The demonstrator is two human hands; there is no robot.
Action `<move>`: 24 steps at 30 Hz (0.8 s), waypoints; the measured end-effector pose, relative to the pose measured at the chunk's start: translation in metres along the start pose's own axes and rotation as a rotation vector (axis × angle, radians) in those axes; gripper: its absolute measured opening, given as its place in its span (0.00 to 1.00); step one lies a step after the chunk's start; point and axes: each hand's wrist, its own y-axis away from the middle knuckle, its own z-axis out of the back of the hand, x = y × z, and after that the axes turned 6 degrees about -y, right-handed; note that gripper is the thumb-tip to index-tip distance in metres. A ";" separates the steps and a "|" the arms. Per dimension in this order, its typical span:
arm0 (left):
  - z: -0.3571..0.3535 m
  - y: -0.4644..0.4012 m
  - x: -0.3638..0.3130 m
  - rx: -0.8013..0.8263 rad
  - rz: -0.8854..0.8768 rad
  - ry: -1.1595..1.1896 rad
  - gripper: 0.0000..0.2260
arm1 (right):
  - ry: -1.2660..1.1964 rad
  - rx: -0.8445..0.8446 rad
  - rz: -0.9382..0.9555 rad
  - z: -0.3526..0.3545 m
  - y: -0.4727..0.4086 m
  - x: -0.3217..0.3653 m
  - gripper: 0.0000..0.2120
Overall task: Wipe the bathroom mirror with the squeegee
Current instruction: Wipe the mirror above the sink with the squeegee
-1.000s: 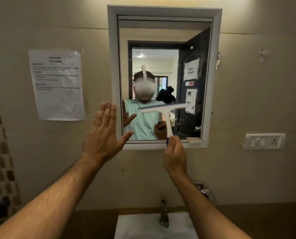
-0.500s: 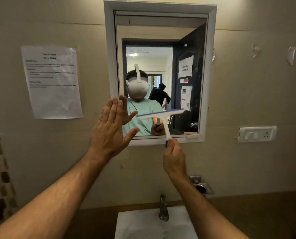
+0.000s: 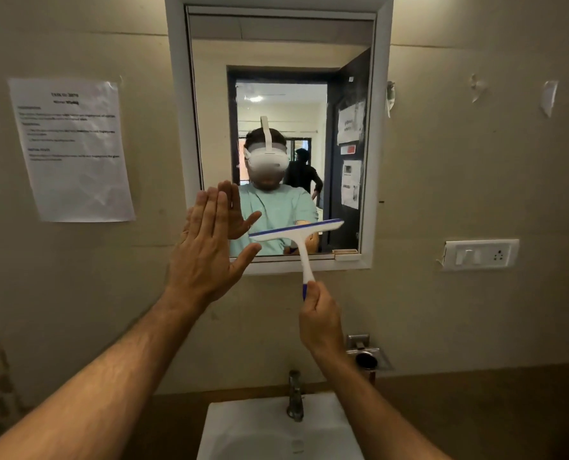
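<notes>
Squeegee, white plastic with blue blade edge, sits before the lower part of the white-framed wall mirror. Right hand fingers grip its handle. Left hand flat, fingers extended together.

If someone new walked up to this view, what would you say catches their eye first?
Probably the white-framed mirror on the beige wall, straight ahead above the sink. In front of its lower edge, the right hand grips the white and blue squeegee by its handle, blade slightly tilted across the bottom of the glass. The left hand is raised flat and open by the mirror's lower left corner; a printed sheet hangs on the wall to the left.
</notes>
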 end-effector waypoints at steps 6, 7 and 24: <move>-0.003 -0.005 -0.020 0.012 0.004 -0.009 0.44 | 0.004 -0.079 0.135 0.011 -0.050 0.042 0.13; -0.004 -0.005 -0.024 0.019 -0.001 -0.008 0.45 | 0.007 -0.084 0.127 0.011 -0.059 0.048 0.16; -0.021 0.005 -0.032 0.055 -0.072 -0.050 0.44 | 0.067 -0.069 0.193 0.028 -0.061 0.037 0.09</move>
